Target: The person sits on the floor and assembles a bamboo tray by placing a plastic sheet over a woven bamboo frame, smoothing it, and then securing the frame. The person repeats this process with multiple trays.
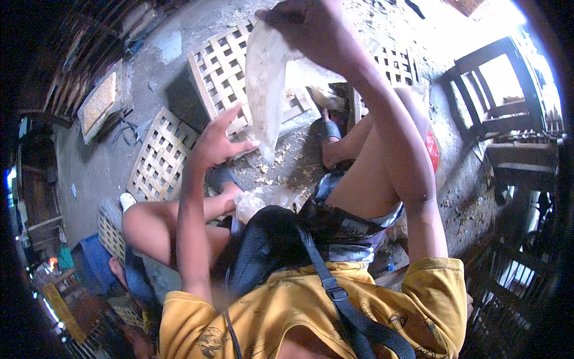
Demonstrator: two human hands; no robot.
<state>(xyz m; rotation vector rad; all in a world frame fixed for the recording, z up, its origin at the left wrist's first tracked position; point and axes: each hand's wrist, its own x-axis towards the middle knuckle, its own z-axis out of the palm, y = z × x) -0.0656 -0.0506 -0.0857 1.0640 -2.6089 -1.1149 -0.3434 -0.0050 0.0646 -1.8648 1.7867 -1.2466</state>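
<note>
A pale, translucent plastic sheet or bag [267, 90] hangs down from my raised right hand [308, 30], whose fingers are closed on its upper end. My left hand [218, 143] is open beside the sheet's lower end, with fingers spread and the thumb pointing at it. Whether the thumb touches the plastic I cannot tell. Behind the sheet lies a woven lattice tray [218, 69] of light strips, partly covered by it. Crumpled clear plastic [263, 201] rests between my legs, near my lap.
A second lattice tray [158, 155] leans at the left, and another [396, 64] lies beyond my right forearm. Pale crumbs litter the floor [287, 164]. A dark wooden frame [505, 110] stands at right. Stacked boards [100, 103] sit far left, above a blue container [94, 263].
</note>
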